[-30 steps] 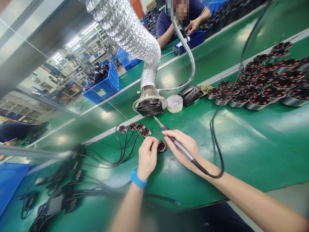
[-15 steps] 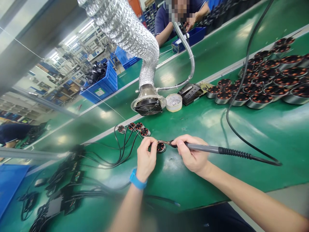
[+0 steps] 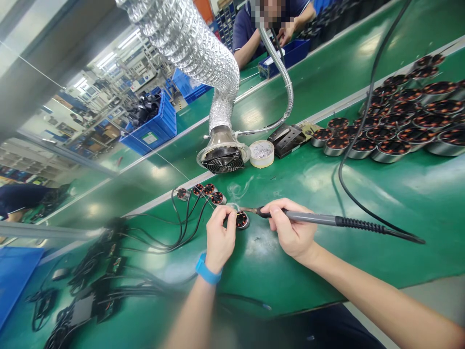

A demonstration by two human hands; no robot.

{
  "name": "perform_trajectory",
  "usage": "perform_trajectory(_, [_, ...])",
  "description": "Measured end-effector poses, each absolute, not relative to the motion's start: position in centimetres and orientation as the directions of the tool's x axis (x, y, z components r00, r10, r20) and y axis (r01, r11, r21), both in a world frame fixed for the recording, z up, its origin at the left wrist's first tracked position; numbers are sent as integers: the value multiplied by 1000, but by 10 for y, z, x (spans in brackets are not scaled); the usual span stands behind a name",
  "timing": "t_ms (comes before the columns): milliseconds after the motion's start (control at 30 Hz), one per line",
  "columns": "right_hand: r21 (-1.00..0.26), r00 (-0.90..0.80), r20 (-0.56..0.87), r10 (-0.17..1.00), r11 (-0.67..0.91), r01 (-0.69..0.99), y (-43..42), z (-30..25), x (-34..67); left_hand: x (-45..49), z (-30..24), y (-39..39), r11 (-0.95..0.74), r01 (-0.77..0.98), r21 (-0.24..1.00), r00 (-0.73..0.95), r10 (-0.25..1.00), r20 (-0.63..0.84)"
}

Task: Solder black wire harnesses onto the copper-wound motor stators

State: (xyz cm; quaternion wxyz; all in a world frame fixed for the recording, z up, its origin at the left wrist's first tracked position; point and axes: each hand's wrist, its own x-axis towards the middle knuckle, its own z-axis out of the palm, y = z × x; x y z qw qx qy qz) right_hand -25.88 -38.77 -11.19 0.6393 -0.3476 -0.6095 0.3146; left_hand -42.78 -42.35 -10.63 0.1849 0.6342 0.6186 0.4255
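My right hand (image 3: 292, 228) grips a soldering iron (image 3: 312, 218) by its grey handle, its tip pointing left. The tip is at the upper rim of a small round motor part (image 3: 242, 220) with copper-coloured windings. Thin smoke (image 3: 238, 189) rises there. My left hand (image 3: 221, 235), with a blue wristband (image 3: 208, 269), pinches at the left side of this part. A thin strand, which looks like solder wire (image 3: 170, 165), runs down from the upper left to the pinched fingers. The fingertips hide its end.
A fume duct (image 3: 221, 106) with a fan (image 3: 223, 161) hangs beyond my hands, beside a tin of metal wool (image 3: 261, 152). Several wired motor parts (image 3: 217, 198) stand left; larger ones (image 3: 390, 150) fill the right. Black cables (image 3: 90, 300) lie lower left. A co-worker (image 3: 250, 39) sits opposite.
Smoke now rises from the motor part. The iron's tip has shifted slightly left and up, and its handle and cable have tilted a little. My left hand stays in place.
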Motion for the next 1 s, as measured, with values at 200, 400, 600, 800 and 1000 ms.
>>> perform_trajectory(200, [-822, 47, 570, 821, 567, 56, -388, -112, -258, -428, -104, -423, -154, 626, 764, -130, 946, 297])
perform_trajectory(400, [-798, 27, 600, 799, 597, 80, -387, -110, -260, -427, -104, -424, -156, 620, 769, -128, 947, 296])
perform_trajectory(600, [-784, 19, 616, 787, 611, 110, -387, -111, -260, -428, -106, -424, -165, 622, 765, -134, 940, 312])
perform_trajectory(800, [-752, -42, 644, 764, 642, 148, -386, -117, -264, -429, -108, -423, -153, 631, 760, -135, 943, 303])
perform_trajectory(1000, [-778, -250, 542, 803, 591, 211, -386, -130, -270, -428, -107, -424, -155, 624, 766, -141, 941, 306])
